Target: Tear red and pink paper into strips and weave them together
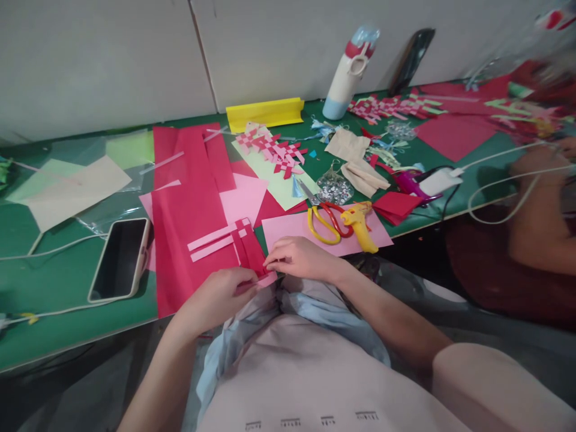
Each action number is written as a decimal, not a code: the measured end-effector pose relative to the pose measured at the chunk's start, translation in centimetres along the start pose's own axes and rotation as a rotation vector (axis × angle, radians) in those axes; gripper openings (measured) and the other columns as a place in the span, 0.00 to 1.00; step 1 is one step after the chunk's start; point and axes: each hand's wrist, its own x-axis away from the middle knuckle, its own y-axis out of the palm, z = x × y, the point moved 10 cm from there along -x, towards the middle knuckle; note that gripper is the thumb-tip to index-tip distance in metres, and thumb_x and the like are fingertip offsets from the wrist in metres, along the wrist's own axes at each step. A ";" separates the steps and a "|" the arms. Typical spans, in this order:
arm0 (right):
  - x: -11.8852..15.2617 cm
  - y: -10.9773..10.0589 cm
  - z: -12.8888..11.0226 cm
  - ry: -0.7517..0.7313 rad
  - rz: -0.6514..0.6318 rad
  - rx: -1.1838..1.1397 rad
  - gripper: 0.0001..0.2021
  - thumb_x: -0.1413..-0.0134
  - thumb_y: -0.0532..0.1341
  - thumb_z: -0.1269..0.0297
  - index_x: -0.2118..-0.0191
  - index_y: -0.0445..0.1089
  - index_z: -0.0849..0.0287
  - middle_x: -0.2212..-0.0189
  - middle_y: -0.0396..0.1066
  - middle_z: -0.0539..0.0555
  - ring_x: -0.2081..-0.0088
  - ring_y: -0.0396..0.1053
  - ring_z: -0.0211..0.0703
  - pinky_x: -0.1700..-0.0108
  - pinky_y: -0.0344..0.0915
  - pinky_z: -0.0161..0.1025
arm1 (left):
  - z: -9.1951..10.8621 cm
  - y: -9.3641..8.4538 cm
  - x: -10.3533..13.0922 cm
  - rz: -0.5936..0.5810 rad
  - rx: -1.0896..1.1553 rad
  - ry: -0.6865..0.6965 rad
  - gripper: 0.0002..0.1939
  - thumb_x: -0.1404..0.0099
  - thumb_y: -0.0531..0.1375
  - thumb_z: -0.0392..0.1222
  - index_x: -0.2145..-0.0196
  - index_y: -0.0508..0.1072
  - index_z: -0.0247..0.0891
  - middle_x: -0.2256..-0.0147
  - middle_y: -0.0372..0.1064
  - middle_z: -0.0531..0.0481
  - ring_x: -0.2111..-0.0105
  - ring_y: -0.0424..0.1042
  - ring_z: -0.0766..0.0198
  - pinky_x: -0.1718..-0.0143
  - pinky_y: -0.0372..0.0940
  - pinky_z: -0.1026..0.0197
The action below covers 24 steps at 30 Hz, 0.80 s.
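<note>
Close to the table's front edge, my left hand [221, 293] is closed on one end of a pink paper strip [269, 279]. My right hand [300, 258] meets it from the other side, its fingers pinched together at the lower ends of some red paper strips [250, 247]. Those red strips are woven at the top with two pink strips [211, 239] that stick out to the left. Under this weaving lies a large red paper sheet [184, 210]. My fingers partly hide where the strips meet.
Right of my hands, scissors [326, 225] and a yellow glue gun [360, 227] rest on pink paper [288, 231]. A phone [120, 259] lies left. Behind are finished weavings [274, 150], a bottle [351, 75] and folded yellow paper [265, 114]. Another person's arm [537, 198] is at right.
</note>
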 end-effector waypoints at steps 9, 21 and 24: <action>-0.3 -0.1 0.6 -0.006 -0.055 -0.010 0.08 0.42 0.60 0.67 0.62 0.77 0.59 0.67 0.74 0.54 0.65 0.69 0.40 0.60 0.62 0.36 | 0.4 -0.5 -1.4 0.016 0.034 -0.014 0.20 0.36 0.51 0.56 0.72 0.71 0.39 0.77 0.66 0.53 0.76 0.61 0.66 0.76 0.52 0.64; -0.1 0.0 0.6 0.002 -0.071 -0.012 0.11 0.50 0.66 0.61 0.61 0.75 0.60 0.65 0.70 0.55 0.61 0.66 0.43 0.58 0.63 0.38 | -1.5 -0.4 -1.9 0.013 0.158 -0.120 0.19 0.37 0.52 0.56 0.73 0.71 0.38 0.76 0.66 0.53 0.75 0.62 0.65 0.75 0.54 0.64; -0.3 0.0 0.4 -0.033 -0.039 0.046 0.07 0.47 0.64 0.65 0.63 0.74 0.61 0.64 0.69 0.56 0.61 0.65 0.43 0.57 0.64 0.39 | -2.0 -0.4 -2.1 0.023 0.197 -0.133 0.21 0.37 0.52 0.58 0.73 0.71 0.38 0.76 0.67 0.52 0.75 0.64 0.64 0.75 0.56 0.63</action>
